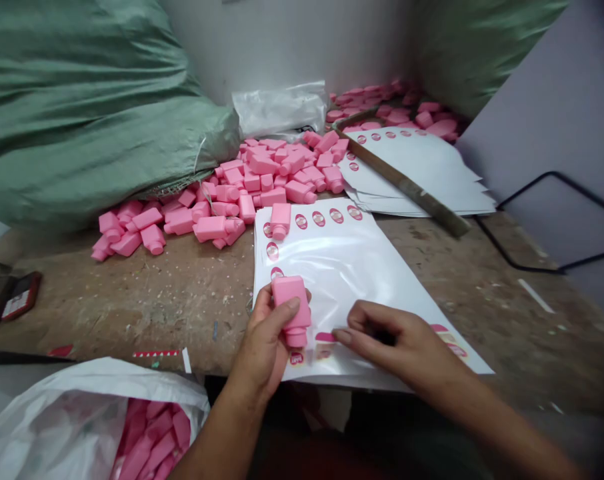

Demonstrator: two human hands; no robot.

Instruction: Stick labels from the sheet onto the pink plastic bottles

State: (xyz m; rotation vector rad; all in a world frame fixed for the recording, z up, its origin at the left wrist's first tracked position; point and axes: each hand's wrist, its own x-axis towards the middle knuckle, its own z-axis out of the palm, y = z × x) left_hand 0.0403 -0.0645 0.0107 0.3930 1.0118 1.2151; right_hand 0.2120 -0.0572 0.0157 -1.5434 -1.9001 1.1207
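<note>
Our left hand (267, 339) grasps a smooth, boxy bottle (288, 297); our right hand (399, 337) curls at a small label (325, 347) over the near glossy sheet (362, 267), pinch unclear

The bottle (291, 300) is pink, the sheet (347, 257) white with magenta-and-white ovals (337, 215), the sack (77, 113) green

One bottle (289, 293) is held in the left hand (268, 337); dozens of bottles (263, 164) are heaped beyond it, two sheet stacks (352, 257) seen beneath and beyond.
</note>
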